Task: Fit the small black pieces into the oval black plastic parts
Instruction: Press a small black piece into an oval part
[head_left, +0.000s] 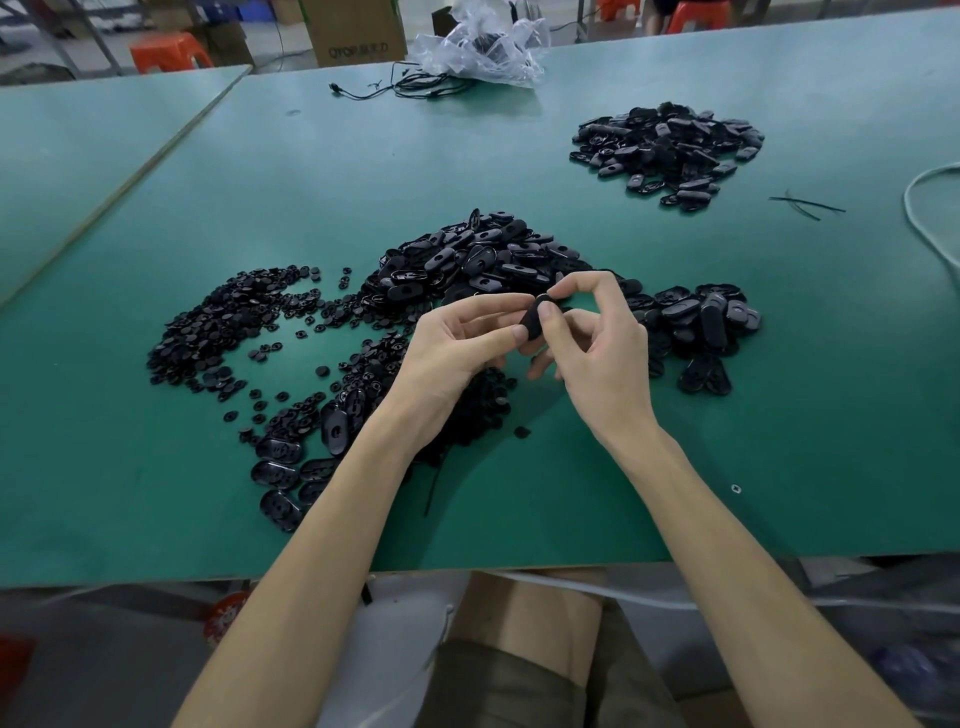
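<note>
Hidden detail: the oval black plastic part (535, 325) is showing only a dark sliver between the fingertips; whether a small piece is already sitting in it cannot be told.
Cut off: a pale cord (922, 215) is running out of view at the right edge, and both forearms are leaving the picture at the bottom.
Hard to make out: the contents of the clear plastic bag (485, 44) at the far edge are blurring into dark shapes.
Left hand (452, 353): it is reaching in from the lower left, palm turned toward the right, thumb and forefinger pinching the near end of the oval part.
Right hand (597, 338): it is arching over from the right, thumb pressing on the part's face and forefinger curling over its top, so both hands are clamping the same part above the surface (779, 415).
Small black pieces (223, 332): they are lying in a loose spread to the left of the hands, partly under the left wrist.
Unfilled oval parts (483, 257): they are heaping just behind the hands and trailing to the right.
Far pile (670, 148): more oval parts are lying well apart, toward the back right.
Stray strips (805, 203): thin black slivers are lying near the far pile.
</note>
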